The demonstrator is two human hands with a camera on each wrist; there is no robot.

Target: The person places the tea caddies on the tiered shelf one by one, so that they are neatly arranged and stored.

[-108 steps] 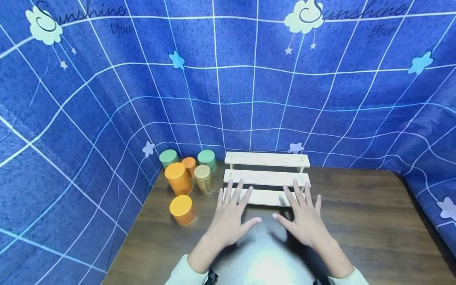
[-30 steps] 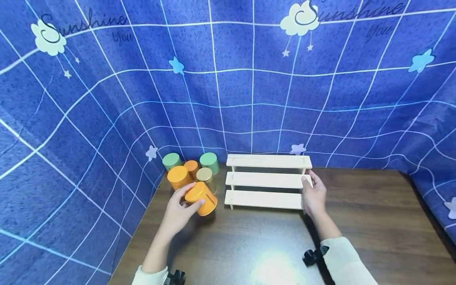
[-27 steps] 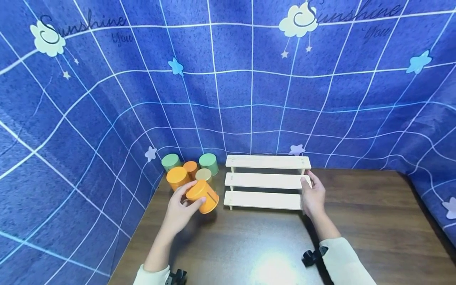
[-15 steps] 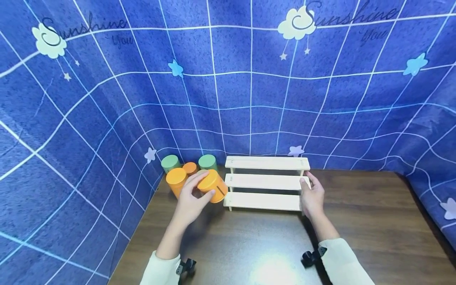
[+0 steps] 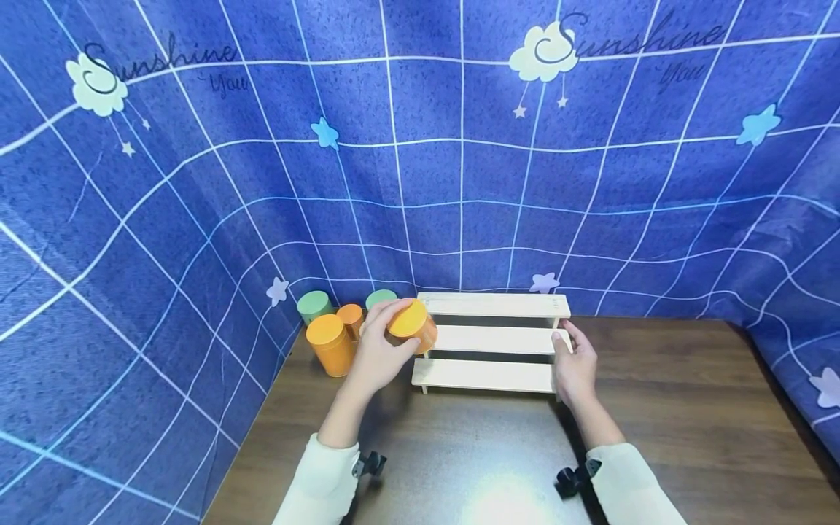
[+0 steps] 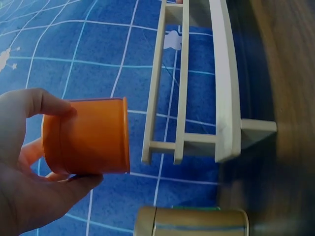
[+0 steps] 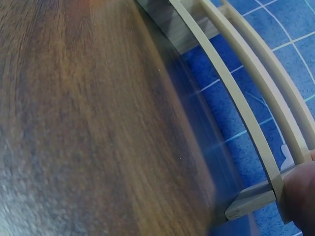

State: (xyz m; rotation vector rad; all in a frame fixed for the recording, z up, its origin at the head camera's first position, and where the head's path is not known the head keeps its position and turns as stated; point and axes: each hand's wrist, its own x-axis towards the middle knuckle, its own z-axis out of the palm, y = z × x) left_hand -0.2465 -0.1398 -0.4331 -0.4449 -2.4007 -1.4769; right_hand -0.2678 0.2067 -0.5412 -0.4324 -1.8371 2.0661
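My left hand (image 5: 382, 351) grips a short orange canister (image 5: 420, 329) between thumb and fingers, raised off the table at the left end of a pale three-step wooden rack (image 5: 485, 374). In the left wrist view the canister (image 6: 91, 137) shows smooth sides and stands apart from the rack's ends. My right hand (image 5: 576, 364) holds the rack's right end, thumb at the middle step and fingers behind. In the right wrist view only part of that hand (image 7: 301, 191) shows, at the end of the slats.
Left of the rack stand a tall orange canister (image 5: 331, 346), a small orange one (image 5: 351, 318) and two green-lidded ones (image 5: 314, 302). A gold canister (image 6: 197, 222) sits close below the left hand. Blue patterned cloth (image 5: 459, 160) hangs behind the wooden table (image 5: 689, 408).
Both hands were spread before the rack at first. The left hand took the front short orange canister and carried it up and right to the rack; the right hand took the rack's right end.
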